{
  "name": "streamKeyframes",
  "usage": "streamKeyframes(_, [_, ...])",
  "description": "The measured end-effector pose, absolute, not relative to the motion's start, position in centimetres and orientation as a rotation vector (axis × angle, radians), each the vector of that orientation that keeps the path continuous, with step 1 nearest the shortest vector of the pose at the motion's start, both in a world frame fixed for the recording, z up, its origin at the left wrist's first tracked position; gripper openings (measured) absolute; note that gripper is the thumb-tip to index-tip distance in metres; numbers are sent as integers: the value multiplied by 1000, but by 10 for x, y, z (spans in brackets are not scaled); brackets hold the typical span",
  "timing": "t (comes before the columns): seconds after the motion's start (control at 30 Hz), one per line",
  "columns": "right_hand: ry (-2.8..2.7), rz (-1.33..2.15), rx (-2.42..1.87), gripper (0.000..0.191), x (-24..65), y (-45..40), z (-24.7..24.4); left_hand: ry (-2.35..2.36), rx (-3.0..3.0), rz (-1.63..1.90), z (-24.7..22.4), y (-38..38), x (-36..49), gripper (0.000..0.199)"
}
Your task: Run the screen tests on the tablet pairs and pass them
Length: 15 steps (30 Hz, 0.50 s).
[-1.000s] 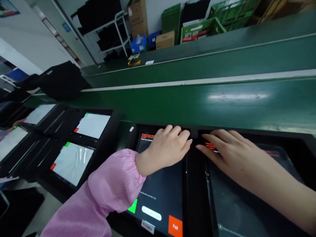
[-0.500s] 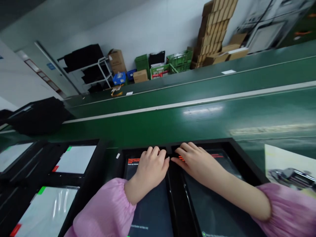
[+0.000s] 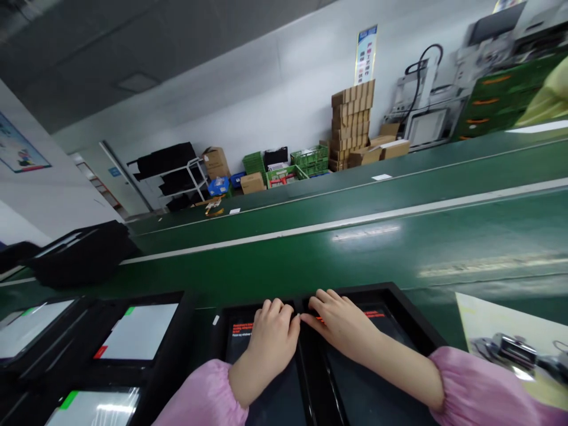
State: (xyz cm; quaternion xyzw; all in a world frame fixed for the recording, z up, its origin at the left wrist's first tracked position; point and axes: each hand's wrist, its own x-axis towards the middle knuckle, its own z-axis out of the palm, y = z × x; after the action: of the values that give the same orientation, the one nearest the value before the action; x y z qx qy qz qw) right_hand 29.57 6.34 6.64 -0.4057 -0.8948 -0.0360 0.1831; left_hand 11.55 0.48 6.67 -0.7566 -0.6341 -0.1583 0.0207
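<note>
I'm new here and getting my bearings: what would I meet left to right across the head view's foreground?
Leftmost white screen, white screen with red corner, small white strip, left hand's fingers, right hand's fingers, pale sheet.

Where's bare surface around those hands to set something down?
Bare green surface lies between the black tray and the white strip beyond. A narrower green wedge separates the tray from the pale sheet on the right. Crowded: the dark screens, with the left hand and right hand over them, and the white screens at left.
</note>
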Motion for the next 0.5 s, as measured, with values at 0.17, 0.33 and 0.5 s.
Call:
streamKeyframes(0.17, [-2486,-47,-1072,14,310,63,87,-1898,-2330,-710,99,-17,99,19])
streamKeyframes(0.33, [-2488,108,-757,23,360,5,112,-1902,-2190,-851,121,-120,51,29])
streamKeyframes(0.5, [-2483,277,-602,16,407,-61,101,-1881,-2213,-598,69,-221,9,37])
